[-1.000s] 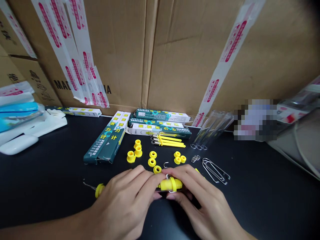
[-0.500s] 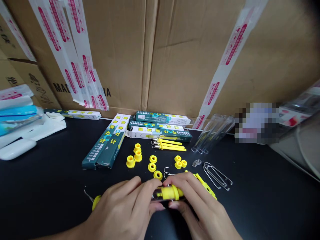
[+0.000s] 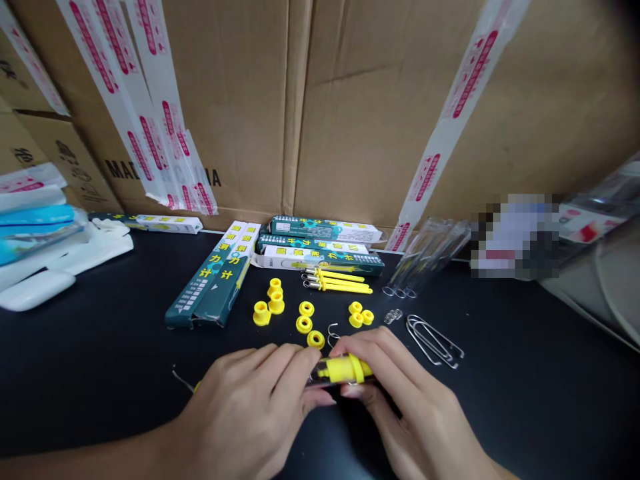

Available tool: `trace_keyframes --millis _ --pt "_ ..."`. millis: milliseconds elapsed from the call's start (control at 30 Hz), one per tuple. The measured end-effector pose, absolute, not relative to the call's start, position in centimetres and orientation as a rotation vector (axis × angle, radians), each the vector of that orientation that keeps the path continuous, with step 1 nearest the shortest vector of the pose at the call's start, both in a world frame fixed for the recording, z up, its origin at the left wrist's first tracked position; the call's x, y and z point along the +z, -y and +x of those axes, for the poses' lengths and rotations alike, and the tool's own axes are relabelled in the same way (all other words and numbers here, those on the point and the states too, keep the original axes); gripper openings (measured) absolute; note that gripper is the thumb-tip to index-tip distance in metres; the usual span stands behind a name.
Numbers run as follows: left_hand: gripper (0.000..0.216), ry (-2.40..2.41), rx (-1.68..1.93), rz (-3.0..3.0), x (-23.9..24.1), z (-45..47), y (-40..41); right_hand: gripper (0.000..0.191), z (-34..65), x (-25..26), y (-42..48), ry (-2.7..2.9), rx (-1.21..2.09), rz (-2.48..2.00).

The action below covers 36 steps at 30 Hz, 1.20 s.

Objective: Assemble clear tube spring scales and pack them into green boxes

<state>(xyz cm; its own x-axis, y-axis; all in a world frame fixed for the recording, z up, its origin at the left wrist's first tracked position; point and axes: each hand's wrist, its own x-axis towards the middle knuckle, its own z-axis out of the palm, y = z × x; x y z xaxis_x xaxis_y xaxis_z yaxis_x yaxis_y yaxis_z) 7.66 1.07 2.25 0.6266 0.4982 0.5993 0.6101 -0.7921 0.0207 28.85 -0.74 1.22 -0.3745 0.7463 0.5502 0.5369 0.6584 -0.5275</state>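
My left hand and my right hand meet low in the middle of the black table. Both are closed on one small assembly, a clear tube with a yellow cap on its right end. The left fingers wrap the clear tube. The right fingertips pinch the yellow cap. A thin wire hook pokes out left of my left hand. Several loose yellow caps lie just beyond my fingers.
Green and white boxes and yellow rods lie behind the caps. Clear tubes, a small spring and wire clips sit to the right. Cardboard cartons wall the back. White packets are at the left.
The hands stay joined on the tube and cap. The left hand now covers the yellow piece by the hook, and the yellow strip under my right hand is hidden.
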Motion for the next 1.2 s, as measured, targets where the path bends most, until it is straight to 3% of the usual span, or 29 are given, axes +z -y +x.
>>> trace_keyframes --millis 333,567,767,933,1200 --pt "0.037 0.923 -0.825 -2.611 2.4 7.9 -1.6 0.021 28.7 1.4 0.5 1.996 0.390 -1.058" --pt "0.038 0.901 -0.802 -2.565 2.3 7.6 -1.6 0.042 29.5 1.5 0.8 2.127 0.276 -1.093" --pt "0.038 0.841 -0.792 -2.593 2.5 7.4 -1.3 0.024 29.9 1.9 1.1 2.294 0.255 -1.074" --pt "0.040 0.807 -0.785 -2.663 3.1 7.3 -1.2 0.014 30.1 2.7 1.2 2.323 0.481 -1.050" --pt "0.044 0.770 -0.841 -2.651 3.4 7.4 -1.2 0.023 30.2 3.5 1.0 2.303 0.711 -1.116"
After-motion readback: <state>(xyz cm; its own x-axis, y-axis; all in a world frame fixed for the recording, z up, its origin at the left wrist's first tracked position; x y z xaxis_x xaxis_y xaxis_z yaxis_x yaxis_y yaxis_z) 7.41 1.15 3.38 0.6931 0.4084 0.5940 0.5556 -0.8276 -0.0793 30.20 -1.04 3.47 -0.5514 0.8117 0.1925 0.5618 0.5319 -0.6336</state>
